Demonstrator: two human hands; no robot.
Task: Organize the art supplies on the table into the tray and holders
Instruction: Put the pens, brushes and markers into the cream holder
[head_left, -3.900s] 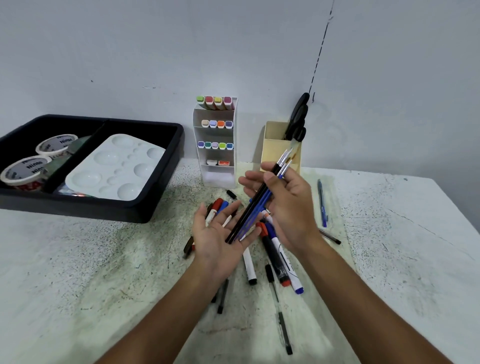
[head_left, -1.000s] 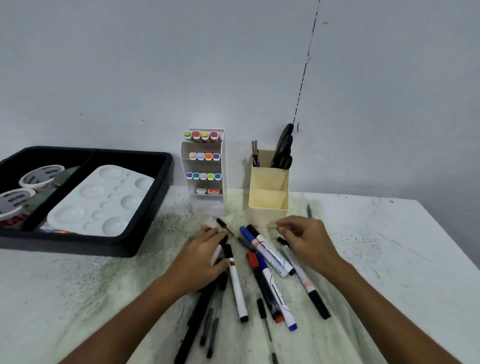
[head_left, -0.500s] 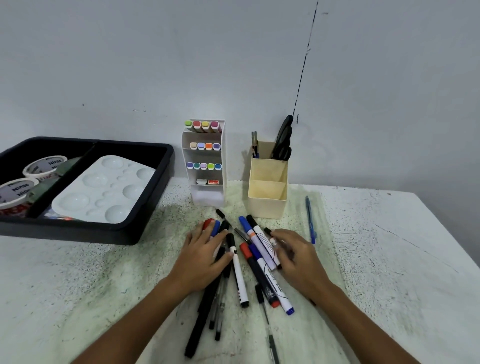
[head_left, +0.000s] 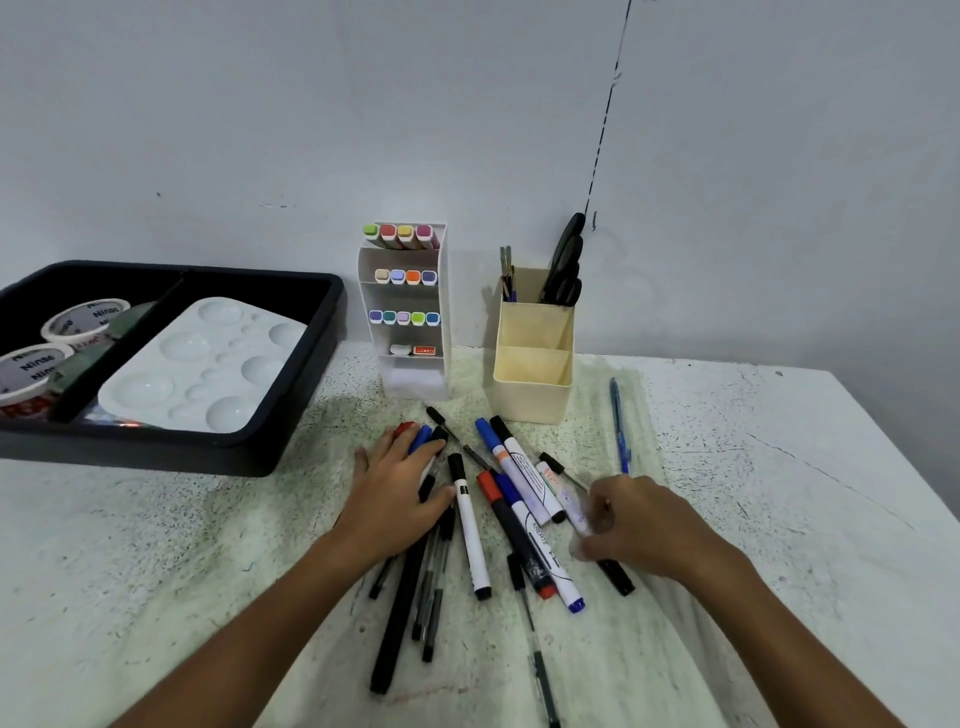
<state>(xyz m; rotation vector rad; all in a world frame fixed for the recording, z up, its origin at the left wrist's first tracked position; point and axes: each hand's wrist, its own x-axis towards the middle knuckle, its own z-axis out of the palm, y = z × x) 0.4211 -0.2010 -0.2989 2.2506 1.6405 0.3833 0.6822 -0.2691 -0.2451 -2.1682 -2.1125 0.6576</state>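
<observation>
Brushes and scissors are already stood in the cream holder (head_left: 532, 364), colour markers fill the white rack (head_left: 410, 312), and tape rolls and a palette are laid in the black tray (head_left: 291, 415). A scatter of markers and pens (head_left: 519, 509) is left on the counter (head_left: 156, 545), plus a blue pen (head_left: 618, 426) apart. Left hand (head_left: 395, 493) is laid flat, fingers straight, on several pens; right hand (head_left: 644, 525) fingers are curled around a white marker (head_left: 571, 506).
</observation>
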